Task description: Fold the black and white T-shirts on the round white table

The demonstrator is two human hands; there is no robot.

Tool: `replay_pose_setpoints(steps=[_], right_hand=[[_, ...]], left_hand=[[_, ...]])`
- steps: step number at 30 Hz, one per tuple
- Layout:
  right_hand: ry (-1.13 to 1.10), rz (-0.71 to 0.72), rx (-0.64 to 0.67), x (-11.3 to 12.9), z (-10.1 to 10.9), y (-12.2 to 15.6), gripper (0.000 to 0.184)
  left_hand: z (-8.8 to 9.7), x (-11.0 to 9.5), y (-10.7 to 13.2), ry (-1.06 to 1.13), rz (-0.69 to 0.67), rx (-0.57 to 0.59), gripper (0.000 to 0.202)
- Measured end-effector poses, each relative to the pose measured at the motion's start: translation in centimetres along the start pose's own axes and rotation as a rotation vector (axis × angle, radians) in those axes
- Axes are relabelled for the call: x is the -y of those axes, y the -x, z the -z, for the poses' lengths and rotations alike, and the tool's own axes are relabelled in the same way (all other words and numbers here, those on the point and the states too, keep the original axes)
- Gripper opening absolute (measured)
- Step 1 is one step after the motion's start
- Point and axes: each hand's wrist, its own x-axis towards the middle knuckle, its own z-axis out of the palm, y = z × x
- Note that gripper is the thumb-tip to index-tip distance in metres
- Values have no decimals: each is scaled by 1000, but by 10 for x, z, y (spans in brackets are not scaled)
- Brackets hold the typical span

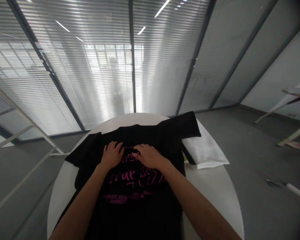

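A black T-shirt [140, 220] with pink lettering lies spread over a round white table [215, 196], its sleeves out to both sides and its collar end away from me. My left hand [112, 154] rests flat on the chest of the shirt, left of the print, with its fingers stretched out. Beside it, my right hand [149, 155] lies palm down across the upper lettering, fingers also extended. Neither hand grips the cloth. Under the right sleeve a white folded cloth [207, 151] sticks out, with a small yellowish patch next to it.
A glass partition with blinds [110, 80] stands behind the table. On the left rises a white metal frame [32, 125]. At the far right are the legs of another table [292, 133], and a white rod-like object [297, 192] lies on the grey floor [255, 156].
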Motion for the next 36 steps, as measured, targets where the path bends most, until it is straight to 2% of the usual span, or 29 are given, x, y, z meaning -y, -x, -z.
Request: replay_pose_setpoints(steps=[2,5,8,14,19,24,26,29,31,34,36], right_hand=[[6,-13,-64,-2,-17,-5,51],[27,-24,-15,-10,-40,-9,57],[13,-13,-1,-17,-50,-10,60],[4,-21,6,-18,-49,-11,62],[-3,-22,23,-23,-47,-15,62],[-3,-32,5,-27,-50,-18,63],[2,-27,-6,-26,-51,-18,63],[8,-27,-7,-26,-51,-18,63],[10,-33,-2,-25,-50,-18,63],[14,-33,-4,-25,-50,-18,63],[13,-29,-2,-25,-51,-18,62]], left_hand=[[-13,2,0,-16,20,27,54],[-20,8,-1,-21,20,35,55],[-20,11,-3,-14,22,34,57],[-14,8,-1,-14,46,16,57],[-3,8,7,-78,48,-138,56],[-8,18,10,-41,136,25,57],[-8,23,9,-26,161,28,56],[0,29,7,-19,212,-30,51],[8,31,6,24,189,-60,46],[20,34,5,105,80,-118,42],[26,39,5,113,83,-165,41]])
